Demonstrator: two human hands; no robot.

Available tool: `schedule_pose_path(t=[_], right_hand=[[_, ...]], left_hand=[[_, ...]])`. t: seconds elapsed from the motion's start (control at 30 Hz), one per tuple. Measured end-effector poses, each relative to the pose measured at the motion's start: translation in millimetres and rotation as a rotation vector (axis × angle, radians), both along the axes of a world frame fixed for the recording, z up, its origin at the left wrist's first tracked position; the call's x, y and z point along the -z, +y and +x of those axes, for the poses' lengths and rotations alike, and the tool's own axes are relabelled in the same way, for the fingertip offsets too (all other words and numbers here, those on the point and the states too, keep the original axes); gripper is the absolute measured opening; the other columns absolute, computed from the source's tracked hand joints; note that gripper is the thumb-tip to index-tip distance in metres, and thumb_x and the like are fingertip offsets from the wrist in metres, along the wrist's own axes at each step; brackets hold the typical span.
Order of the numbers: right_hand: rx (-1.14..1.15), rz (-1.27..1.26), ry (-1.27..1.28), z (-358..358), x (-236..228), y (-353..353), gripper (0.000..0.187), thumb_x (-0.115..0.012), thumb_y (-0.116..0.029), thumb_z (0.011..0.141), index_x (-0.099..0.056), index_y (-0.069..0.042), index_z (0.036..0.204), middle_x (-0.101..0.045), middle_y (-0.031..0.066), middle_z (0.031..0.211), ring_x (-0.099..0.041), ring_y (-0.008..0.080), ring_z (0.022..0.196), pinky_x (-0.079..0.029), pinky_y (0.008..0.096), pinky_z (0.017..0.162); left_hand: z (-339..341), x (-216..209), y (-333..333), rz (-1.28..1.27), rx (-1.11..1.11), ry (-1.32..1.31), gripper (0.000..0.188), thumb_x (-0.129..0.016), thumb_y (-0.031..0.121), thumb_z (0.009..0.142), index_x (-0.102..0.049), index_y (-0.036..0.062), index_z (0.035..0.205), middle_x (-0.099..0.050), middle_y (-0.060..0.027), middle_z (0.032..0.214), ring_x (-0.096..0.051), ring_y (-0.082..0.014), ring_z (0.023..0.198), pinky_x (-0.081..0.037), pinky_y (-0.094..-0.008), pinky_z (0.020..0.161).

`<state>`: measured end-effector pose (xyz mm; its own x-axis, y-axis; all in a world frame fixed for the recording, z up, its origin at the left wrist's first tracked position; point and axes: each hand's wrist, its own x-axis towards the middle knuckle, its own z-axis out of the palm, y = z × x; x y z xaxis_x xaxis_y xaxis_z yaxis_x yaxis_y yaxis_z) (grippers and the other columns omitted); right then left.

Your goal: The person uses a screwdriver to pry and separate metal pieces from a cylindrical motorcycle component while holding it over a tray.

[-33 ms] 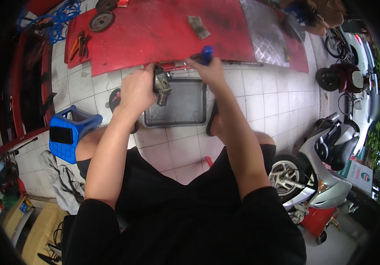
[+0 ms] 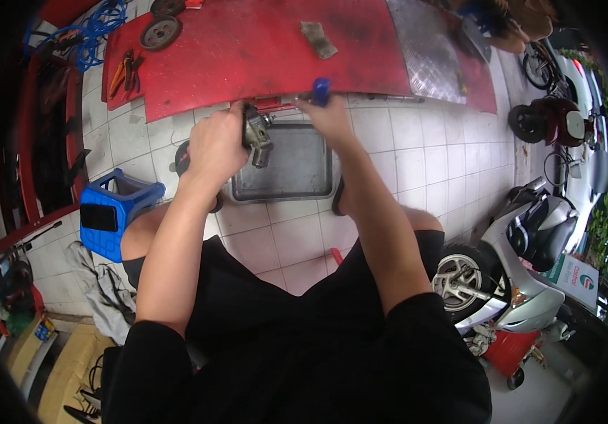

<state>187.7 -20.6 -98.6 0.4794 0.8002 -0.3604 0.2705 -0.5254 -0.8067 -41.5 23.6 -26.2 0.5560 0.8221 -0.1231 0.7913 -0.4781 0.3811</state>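
Observation:
My left hand (image 2: pixel 218 147) is closed around a dull grey metal part (image 2: pixel 255 134) with an angled stub, held above the left side of a grey metal tray (image 2: pixel 283 192). To its right, my right hand (image 2: pixel 328 119) is closed on a tool with a blue end (image 2: pixel 321 89), which sticks up past the fingers. The tool's kind is blurred and mostly hidden in the grip. The fingers of my right hand are close to the metal part but apart from it. The tray lies on the tiled floor between my feet.
Ahead is a low red platform (image 2: pixel 247 53) with a small wheel (image 2: pixel 161 33), pliers (image 2: pixel 129 71) and a grey cloth-like piece (image 2: pixel 317 40). A blue stool (image 2: pixel 122 191) with a black phone (image 2: pixel 99 217) stands left. A silver scooter (image 2: pixel 523 265) is at right; a person's arm shows far right.
My right hand and the blue-ended tool have shifted slightly left, toward the metal part. My left hand has hardly moved.

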Motion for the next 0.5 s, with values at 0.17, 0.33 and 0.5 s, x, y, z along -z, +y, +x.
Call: schedule_pose_path(t=[0.17, 0.33, 0.5], right_hand=[[-0.074, -0.610, -0.179, -14, 168, -56, 0.049, -0.077, -0.034, 0.071, -0.071, 0.006, 0.098, -0.072, 0.0251, 0.101, -0.071, 0.0377, 0.101, -0.055, 0.0406, 0.089], [0.122, -0.943, -0.111, 6, 225, -138, 0.052, -0.077, -0.030, 0.077, -0.068, 0.004, 0.115, -0.068, 0.0244, 0.120, -0.066, 0.0359, 0.114, -0.054, 0.0406, 0.096], [0.485, -1.040, -0.079, 0, 258, -182, 0.044, -0.076, -0.024, 0.079, -0.069, 0.005, 0.111, -0.069, 0.0247, 0.119, -0.066, 0.0359, 0.115, -0.054, 0.0402, 0.096]], left_hand=[[-1, 0, 3, -0.044, 0.022, 0.062, 0.063, -0.074, 0.001, 0.064, -0.059, 0.0018, 0.126, -0.070, -0.0221, 0.087, -0.069, -0.0411, 0.082, -0.056, -0.0489, 0.073], [13, -3, 8, -0.082, 0.048, 0.028, 0.062, -0.074, -0.003, 0.063, -0.060, -0.0014, 0.123, -0.070, -0.0214, 0.083, -0.070, -0.0405, 0.078, -0.056, -0.0473, 0.070], [22, -1, 19, -0.089, 0.088, 0.033, 0.063, -0.076, -0.003, 0.061, -0.060, -0.0019, 0.123, -0.070, -0.0216, 0.082, -0.070, -0.0400, 0.075, -0.056, -0.0464, 0.068]])
